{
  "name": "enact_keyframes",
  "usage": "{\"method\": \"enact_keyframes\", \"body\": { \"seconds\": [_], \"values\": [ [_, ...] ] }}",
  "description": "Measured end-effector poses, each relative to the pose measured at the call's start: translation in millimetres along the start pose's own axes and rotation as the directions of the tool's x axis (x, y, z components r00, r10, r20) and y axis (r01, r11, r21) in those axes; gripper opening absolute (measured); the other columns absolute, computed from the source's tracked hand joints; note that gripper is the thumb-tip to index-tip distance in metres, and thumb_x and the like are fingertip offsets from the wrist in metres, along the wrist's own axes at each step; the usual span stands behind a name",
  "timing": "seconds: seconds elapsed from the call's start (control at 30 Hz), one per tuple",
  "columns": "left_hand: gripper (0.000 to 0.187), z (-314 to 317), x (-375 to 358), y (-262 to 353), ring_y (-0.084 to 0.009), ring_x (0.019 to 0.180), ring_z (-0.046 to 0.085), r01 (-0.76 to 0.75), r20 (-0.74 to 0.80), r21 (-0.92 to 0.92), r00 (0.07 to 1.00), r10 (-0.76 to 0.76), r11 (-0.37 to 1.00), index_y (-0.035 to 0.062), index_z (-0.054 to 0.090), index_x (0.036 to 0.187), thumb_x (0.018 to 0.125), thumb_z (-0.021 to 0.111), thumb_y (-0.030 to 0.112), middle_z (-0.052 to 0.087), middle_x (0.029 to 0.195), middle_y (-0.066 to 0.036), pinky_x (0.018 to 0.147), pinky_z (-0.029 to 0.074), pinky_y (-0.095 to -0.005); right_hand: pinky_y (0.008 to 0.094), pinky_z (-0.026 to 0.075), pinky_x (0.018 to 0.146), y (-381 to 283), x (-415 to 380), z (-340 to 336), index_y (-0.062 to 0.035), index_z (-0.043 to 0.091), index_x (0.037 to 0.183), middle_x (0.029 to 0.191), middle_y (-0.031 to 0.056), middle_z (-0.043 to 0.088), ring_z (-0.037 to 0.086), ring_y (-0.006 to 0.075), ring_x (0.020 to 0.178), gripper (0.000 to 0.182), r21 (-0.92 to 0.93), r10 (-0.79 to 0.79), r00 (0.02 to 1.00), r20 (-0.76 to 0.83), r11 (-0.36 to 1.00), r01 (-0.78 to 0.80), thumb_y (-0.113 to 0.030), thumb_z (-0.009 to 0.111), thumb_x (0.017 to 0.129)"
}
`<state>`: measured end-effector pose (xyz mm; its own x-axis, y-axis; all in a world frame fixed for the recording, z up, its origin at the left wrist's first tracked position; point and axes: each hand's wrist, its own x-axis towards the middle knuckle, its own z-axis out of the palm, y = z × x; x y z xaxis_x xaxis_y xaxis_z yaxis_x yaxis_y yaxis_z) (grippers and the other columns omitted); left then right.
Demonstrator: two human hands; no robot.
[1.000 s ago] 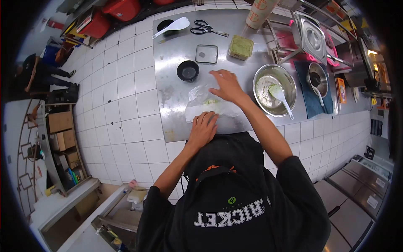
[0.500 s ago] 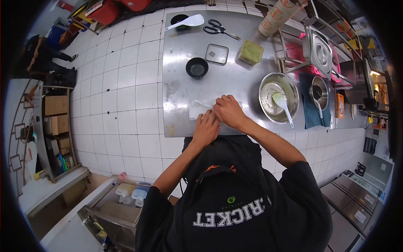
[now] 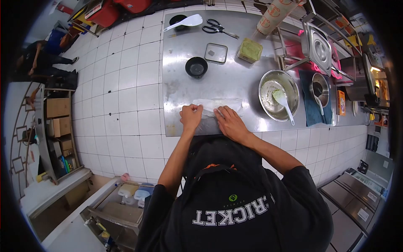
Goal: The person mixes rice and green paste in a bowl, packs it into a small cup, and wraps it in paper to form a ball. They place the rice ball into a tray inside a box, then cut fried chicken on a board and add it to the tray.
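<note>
A thin white sheet point(image 3: 222, 103), paper or plastic, lies folded in a strip near the front edge of the steel table point(image 3: 241, 84). At its left end my left hand point(image 3: 191, 118) is closed, thumb and fingertips pinching the sheet. My right hand point(image 3: 232, 124) rests on the near side of the strip, fingers stretched out and touching it. Whether anything is wrapped inside cannot be made out. Right of my hands stands a steel mixing bowl point(image 3: 268, 110) with a white spatula point(image 3: 286, 110) in it, greenish residue on its blade.
Farther back are a black bowl point(image 3: 196, 67), a clear lid point(image 3: 216, 53), a tub of green food point(image 3: 250, 51), scissors point(image 3: 213, 28) and a white rice paddle point(image 3: 184, 22). A smaller steel bowl point(image 3: 320, 90) sits on a blue cloth point(image 3: 307, 101). Another person point(image 3: 40, 63) is at far left.
My hands have moved apart: the left went left to the sheet's end, the right slid slightly down. The sheet now lies as a longer strip.
</note>
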<state>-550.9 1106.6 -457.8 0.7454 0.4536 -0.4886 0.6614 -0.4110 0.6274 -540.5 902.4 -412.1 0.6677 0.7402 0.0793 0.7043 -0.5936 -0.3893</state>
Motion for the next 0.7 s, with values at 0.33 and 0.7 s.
{"method": "enact_keyframes", "body": {
  "seconds": [0.33, 0.7],
  "values": [
    [0.029, -2, -19, 21, -0.0331, 0.104, 0.057, -0.638, -0.124, 0.357, 0.691, 0.712, 0.682, 0.0091, 0.059, 0.117, 0.088, 0.059, 0.015, 0.066, 0.101, -0.013, 0.088, 0.035, -0.0512, 0.0442, 0.042, 0.104, 7, 0, 8, 0.0041, 0.06, 0.121, 0.126, 0.0199, 0.054, 0.049, 0.0378, 0.122, 0.034, 0.394, 0.163, 0.98, -0.117, 0.913, -0.105, -0.008, 0.062, 0.089],
    [0.033, 13, 23, 19, -0.0312, 0.095, 0.059, -0.621, 0.224, 0.656, 0.704, 0.674, 0.43, 0.0136, 0.057, 0.113, 0.081, 0.066, 0.015, 0.066, 0.092, -0.011, 0.08, 0.037, -0.0503, 0.0408, 0.05, 0.079, 69, 19, 46, -0.0064, 0.051, 0.125, 0.108, 0.0174, 0.054, 0.059, 0.0346, 0.088, 0.047, 0.599, 0.528, 0.845, -0.092, 0.707, -0.376, 0.001, 0.059, 0.08]
  ]
}}
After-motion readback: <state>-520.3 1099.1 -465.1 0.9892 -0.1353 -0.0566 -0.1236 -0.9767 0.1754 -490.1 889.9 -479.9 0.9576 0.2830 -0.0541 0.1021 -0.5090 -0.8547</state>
